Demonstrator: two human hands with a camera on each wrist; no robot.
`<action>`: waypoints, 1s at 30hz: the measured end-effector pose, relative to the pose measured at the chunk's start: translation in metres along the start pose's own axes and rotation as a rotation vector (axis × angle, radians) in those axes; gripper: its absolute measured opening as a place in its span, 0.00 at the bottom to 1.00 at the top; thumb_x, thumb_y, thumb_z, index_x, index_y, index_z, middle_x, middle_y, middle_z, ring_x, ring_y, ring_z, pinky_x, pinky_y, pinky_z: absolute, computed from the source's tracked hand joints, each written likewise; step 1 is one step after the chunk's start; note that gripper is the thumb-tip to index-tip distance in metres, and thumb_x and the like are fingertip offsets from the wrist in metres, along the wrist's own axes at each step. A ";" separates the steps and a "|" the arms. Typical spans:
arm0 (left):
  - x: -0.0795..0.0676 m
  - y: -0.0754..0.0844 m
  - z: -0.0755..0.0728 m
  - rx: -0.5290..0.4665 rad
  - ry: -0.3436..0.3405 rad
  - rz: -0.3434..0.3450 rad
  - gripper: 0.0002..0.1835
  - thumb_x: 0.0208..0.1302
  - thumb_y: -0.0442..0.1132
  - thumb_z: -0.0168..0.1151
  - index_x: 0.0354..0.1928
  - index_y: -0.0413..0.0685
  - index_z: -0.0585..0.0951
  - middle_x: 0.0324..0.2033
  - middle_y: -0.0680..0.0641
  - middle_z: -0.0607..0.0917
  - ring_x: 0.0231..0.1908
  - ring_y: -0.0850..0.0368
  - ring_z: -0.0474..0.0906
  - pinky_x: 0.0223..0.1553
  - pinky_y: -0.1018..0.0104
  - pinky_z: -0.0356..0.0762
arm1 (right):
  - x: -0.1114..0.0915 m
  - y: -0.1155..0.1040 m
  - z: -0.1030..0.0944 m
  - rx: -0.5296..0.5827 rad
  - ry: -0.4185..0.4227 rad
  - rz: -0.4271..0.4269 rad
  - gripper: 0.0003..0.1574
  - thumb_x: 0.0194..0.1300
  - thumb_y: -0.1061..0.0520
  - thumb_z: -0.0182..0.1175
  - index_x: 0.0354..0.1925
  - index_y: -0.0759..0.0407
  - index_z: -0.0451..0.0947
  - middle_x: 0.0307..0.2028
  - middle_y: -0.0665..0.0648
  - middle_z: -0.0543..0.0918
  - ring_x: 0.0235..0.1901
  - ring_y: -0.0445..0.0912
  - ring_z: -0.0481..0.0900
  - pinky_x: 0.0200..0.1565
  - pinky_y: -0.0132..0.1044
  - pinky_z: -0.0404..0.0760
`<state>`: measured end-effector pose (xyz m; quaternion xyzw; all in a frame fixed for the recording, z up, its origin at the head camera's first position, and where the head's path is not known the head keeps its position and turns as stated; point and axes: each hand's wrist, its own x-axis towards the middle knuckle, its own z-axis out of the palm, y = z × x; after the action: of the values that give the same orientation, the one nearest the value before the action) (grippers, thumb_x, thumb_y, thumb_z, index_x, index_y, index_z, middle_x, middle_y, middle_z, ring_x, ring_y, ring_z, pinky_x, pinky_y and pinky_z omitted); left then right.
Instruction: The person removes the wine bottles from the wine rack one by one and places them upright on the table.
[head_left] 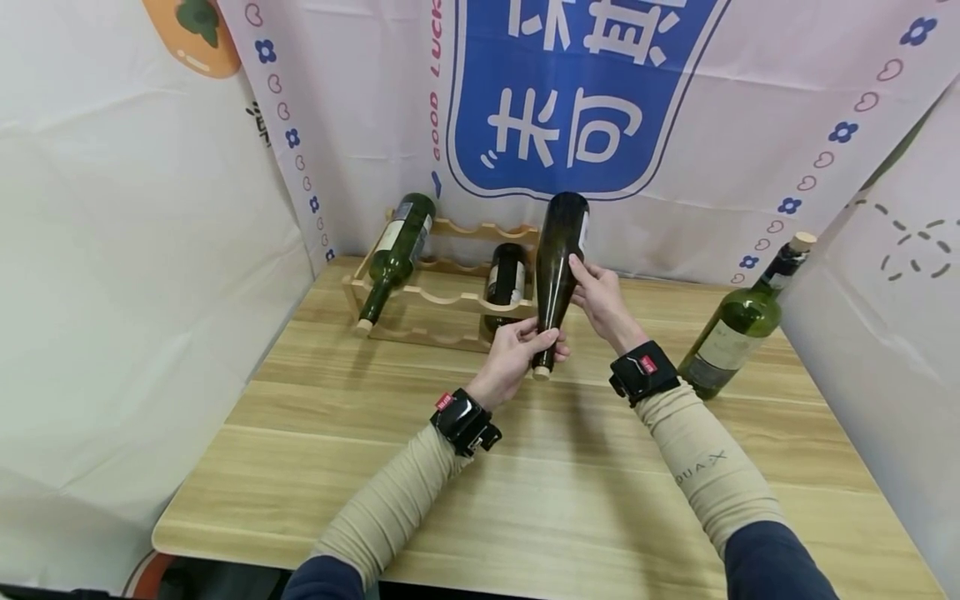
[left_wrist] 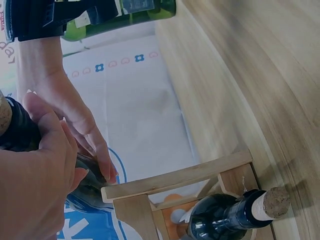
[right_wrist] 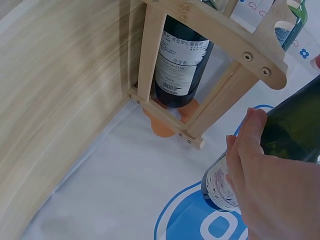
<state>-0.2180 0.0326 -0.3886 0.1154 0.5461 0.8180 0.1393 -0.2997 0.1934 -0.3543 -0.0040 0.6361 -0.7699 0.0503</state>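
Both hands hold a dark green wine bottle [head_left: 557,258], its corked neck slanting down toward me and its base up near the back wall. My left hand [head_left: 517,357] pinches the neck just behind the cork, thumb on top. Around the wider body curl the fingers of my right hand [head_left: 600,302], also seen in the right wrist view, where the bottle's pale label [right_wrist: 220,186] shows. The bottle overlaps the right end of a two-level wooden wine rack [head_left: 442,300]. One green bottle [head_left: 401,237] lies on the rack's upper left; another dark bottle [head_left: 506,279] lies lower right.
A corked green bottle [head_left: 727,337] with a cream label stands on the wooden table [head_left: 525,500], right of my right wrist. Behind the rack hangs a white cloth [head_left: 375,108] with a blue sign print [head_left: 592,125]. Another white cloth [head_left: 150,250] borders the table's left side.
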 end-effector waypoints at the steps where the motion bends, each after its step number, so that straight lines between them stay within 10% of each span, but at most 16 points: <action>1: 0.000 0.000 0.000 -0.002 -0.001 0.002 0.19 0.69 0.31 0.55 0.58 0.26 0.71 0.32 0.50 0.86 0.30 0.60 0.85 0.39 0.66 0.86 | 0.000 0.000 0.000 0.001 0.003 -0.001 0.38 0.73 0.45 0.49 0.67 0.72 0.58 0.38 0.50 0.80 0.36 0.36 0.83 0.39 0.26 0.83; 20: 0.001 -0.004 0.005 0.015 0.002 -0.016 0.20 0.68 0.31 0.56 0.59 0.27 0.71 0.46 0.31 0.84 0.31 0.60 0.86 0.50 0.52 0.82 | 0.000 0.002 -0.010 0.032 0.006 -0.003 0.37 0.72 0.47 0.50 0.65 0.73 0.59 0.34 0.49 0.81 0.33 0.37 0.82 0.38 0.27 0.82; 30: 0.002 -0.010 0.009 0.011 -0.006 -0.027 0.20 0.68 0.31 0.56 0.59 0.26 0.71 0.48 0.29 0.82 0.31 0.60 0.85 0.42 0.63 0.86 | -0.002 0.007 -0.017 0.034 0.025 0.022 0.38 0.72 0.46 0.51 0.66 0.72 0.58 0.35 0.49 0.81 0.34 0.37 0.82 0.38 0.27 0.82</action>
<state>-0.2157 0.0445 -0.3943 0.1113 0.5516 0.8127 0.1513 -0.2980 0.2093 -0.3645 0.0133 0.6237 -0.7799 0.0509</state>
